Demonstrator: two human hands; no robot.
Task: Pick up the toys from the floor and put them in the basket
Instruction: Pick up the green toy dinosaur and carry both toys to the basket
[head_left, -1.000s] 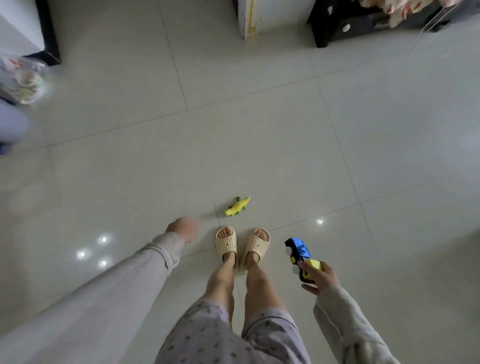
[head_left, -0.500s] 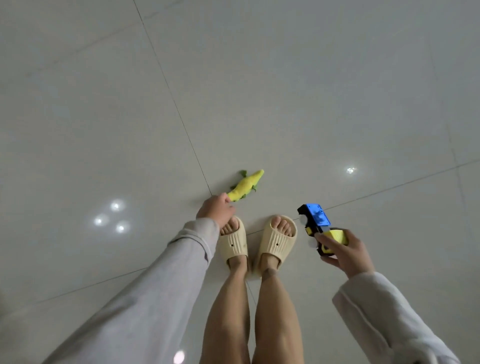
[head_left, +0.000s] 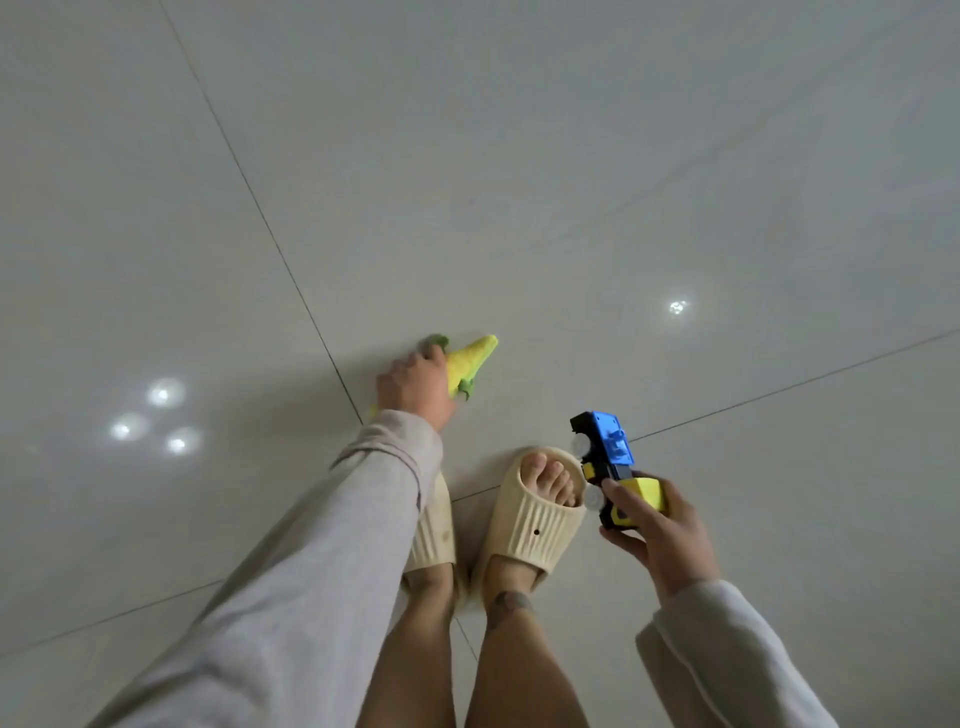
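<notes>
Left hand (head_left: 415, 387) grip is closing over the yellow-green toy (head_left: 470, 361) on the floor (head_left: 623, 182), fingers wrapped on its near end, snout poking out past the grip; lift-off not confirmable. Right hand (head_left: 657, 530) grip is clamped on the blue-yellow toy truck (head_left: 608, 457), cab pointing away. Pickup step; next needs a lift, then finding the basket, which is out of view.

toys 2: crocodile (head_left: 470, 364), truck (head_left: 608, 457) | slippers (head_left: 535, 525) 2 | hands 2
</notes>
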